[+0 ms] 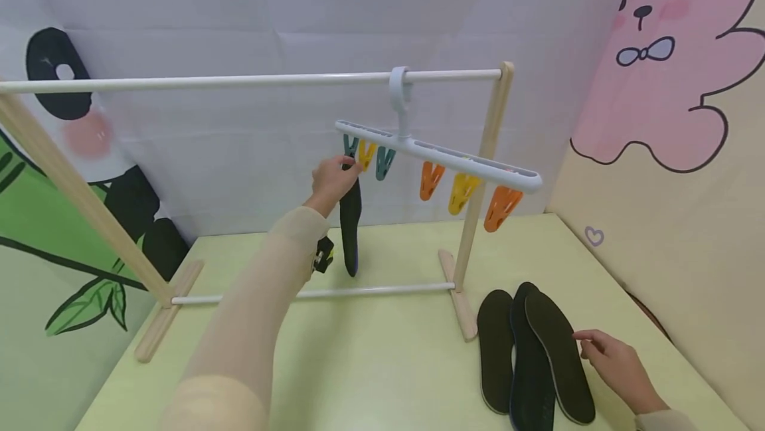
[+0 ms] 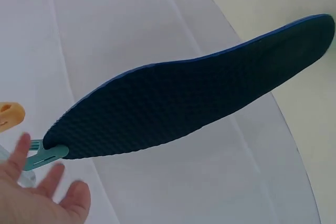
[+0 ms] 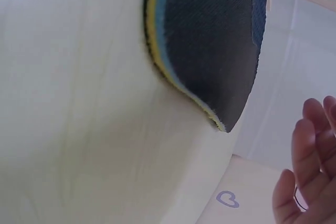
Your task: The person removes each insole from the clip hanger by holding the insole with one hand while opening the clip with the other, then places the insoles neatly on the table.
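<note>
A dark insole [image 2: 178,103] with a blue edge hangs by one end from a teal clothespin [image 2: 50,156] at the hanger's left end. My left hand [image 1: 336,180] is up beside that clothespin; in the left wrist view its fingers are spread and apart from the insole. From the white clip hanger [image 1: 412,145] hang several more clothespins, yellow, teal and orange. On the table, three dark insoles lie partly overlapping: a left one [image 1: 496,351], a middle one [image 1: 532,358] and a right one [image 1: 558,351]. My right hand [image 1: 618,368], fingers loosely bent, is beside the right one and holds nothing.
The hanger hooks over the white top rail [image 1: 251,80] of a wooden-legged rack, near its right post [image 1: 493,125]. A lower rail [image 1: 376,291] runs just above the pale yellow table [image 1: 382,364]. Behind stands a pale cloth backdrop, with cartoon-painted walls at both sides.
</note>
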Available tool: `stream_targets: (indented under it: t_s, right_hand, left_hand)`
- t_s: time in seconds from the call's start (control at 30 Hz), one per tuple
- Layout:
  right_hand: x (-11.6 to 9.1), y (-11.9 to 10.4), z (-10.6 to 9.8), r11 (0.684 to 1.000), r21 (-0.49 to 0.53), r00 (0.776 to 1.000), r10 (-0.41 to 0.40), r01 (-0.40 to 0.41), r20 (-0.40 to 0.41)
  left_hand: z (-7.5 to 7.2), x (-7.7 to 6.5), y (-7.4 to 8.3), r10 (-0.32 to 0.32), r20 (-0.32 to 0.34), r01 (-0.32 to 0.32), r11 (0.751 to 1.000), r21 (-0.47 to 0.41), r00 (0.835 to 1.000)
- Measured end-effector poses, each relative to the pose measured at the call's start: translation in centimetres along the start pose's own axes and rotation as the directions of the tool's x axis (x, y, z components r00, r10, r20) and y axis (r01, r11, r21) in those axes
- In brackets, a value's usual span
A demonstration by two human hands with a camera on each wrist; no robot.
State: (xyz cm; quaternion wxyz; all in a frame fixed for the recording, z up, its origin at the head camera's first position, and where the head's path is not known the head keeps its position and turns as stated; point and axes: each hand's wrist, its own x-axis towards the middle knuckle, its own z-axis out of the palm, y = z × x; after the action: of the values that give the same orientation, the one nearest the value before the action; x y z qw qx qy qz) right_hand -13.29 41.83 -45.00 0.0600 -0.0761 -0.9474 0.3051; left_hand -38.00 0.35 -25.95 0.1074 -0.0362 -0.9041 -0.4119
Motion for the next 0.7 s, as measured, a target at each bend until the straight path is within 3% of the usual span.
stream_targets:
  t_s: [0.13,0.3,0.4,0.7]
  right_hand:
    - [0.0,-0.5,0.1,1.000,0.019,1.000,-0.006,0.006,0.001]
    - [-0.2,-0.8,0.3,0.999,0.032,1.000,-0.013,0.012,0.006]
    - [-0.3,-0.8,0.4,0.999,0.040,1.000,-0.017,0.017,0.012]
    - [-0.3,-0.8,0.6,0.997,0.053,0.998,-0.060,0.060,0.001]
  left_hand:
    - [0.3,-0.3,0.3,0.080,0.080,-0.078,0.997,-0.018,0.994]
    - [0.6,-0.5,0.6,0.064,0.112,-0.059,0.997,-0.046,0.992]
    - [0.6,-0.6,0.3,0.042,0.097,-0.035,0.997,-0.072,0.994]
    - [-0.2,-1.2,-0.2,0.004,-0.002,-0.004,0.999,-0.039,1.000]
